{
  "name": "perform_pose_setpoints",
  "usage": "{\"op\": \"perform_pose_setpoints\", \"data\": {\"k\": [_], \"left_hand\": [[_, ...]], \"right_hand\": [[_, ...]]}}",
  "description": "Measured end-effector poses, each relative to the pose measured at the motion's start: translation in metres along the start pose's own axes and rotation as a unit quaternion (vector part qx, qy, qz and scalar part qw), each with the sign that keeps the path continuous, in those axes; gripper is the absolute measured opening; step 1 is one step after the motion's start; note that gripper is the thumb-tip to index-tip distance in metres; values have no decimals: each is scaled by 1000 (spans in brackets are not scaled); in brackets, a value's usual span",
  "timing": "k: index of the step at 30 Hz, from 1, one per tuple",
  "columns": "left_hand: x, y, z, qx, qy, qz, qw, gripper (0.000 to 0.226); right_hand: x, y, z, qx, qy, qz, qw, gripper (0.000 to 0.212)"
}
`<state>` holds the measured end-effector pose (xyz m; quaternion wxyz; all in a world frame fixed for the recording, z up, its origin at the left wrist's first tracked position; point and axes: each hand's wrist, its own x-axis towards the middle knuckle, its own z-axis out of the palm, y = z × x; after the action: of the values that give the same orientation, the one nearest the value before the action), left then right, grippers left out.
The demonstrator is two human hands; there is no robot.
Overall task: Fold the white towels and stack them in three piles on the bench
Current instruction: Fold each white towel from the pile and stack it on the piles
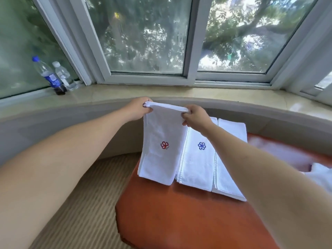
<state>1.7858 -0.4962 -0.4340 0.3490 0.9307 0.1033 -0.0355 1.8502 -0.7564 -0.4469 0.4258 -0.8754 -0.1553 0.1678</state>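
Note:
A folded white towel with a red flower emblem [161, 141] hangs from both my hands over the left end of the orange bench [161, 212]. My left hand [138, 109] pinches its top left corner and my right hand [195, 116] pinches the top right corner. The towel's lower edge rests on the bench. Right beside it lies a folded towel with a blue emblem [197, 159], and a third folded white towel [231, 141] lies to the right of that. More loose white towels [321, 178] lie at the right edge.
Two plastic bottles [52, 76] stand on the stone window sill at the far left. A curved sill [215, 95] and large windows run behind the bench. Striped beige carpet [80, 203] covers the floor to the left of the bench.

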Motion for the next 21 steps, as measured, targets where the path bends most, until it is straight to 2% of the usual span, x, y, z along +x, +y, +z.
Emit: {"op": "perform_pose_setpoints", "data": {"k": [3,8,11,13,17,21], "left_hand": [[52,-15,12,-9,-20,-9,1000,14],[129,-40,41,-28,-78,-6,997,4],[164,-48,59,-50,-99,-7,994,11],[184,-57,72,-74,-99,-25,992,15],[220,-88,100,-124,-79,-94,985,5],[244,-116,124,-149,-45,-122,980,13]], "right_hand": [[38,10,5,-2,27,36,999,33],[95,40,19,-3,64,92,994,29],[126,62,27,-3,78,116,990,27],[148,77,34,-3,82,127,989,27],[189,103,50,-4,75,140,987,30],[221,128,70,31,67,159,985,33]]}}
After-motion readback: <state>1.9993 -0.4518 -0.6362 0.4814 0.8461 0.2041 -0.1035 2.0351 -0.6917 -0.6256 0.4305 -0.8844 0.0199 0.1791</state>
